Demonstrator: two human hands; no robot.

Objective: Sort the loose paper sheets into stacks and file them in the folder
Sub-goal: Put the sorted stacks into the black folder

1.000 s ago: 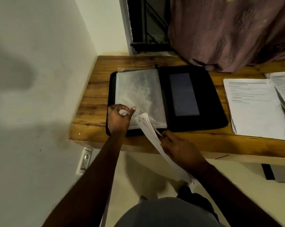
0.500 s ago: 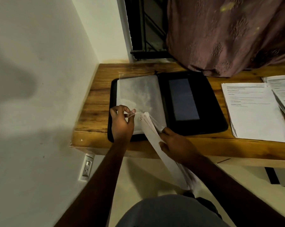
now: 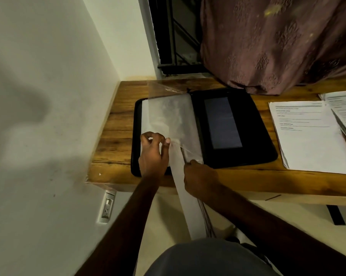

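1. Nearest me, my right hand (image 3: pixel 198 176) grips a thin white bundle of paper sheets (image 3: pixel 185 196), seen edge-on and running down off the front edge of the wooden desk (image 3: pixel 112 140) toward my lap; its top end sits at the mouth of the clear plastic sleeve (image 3: pixel 168 118).
2. I judge the bundle light and floppy, apt to buckle or fan apart, so I'd take it close to the leading end and feed it in square.
3. My left hand (image 3: pixel 153 152) pinches the sleeve's lower edge between thumb and curled fingers, lifting it open. That film looks slick and limp; it'll want holding taut.
4. The sleeve lies in the open black zip folder (image 3: pixel 253 140), on its left half.
5. Further right, a white stack of printed pages (image 3: pixel 311 148) lies flat on the desk, another overlapping beside it. The print is too small to read; I spot no brand.
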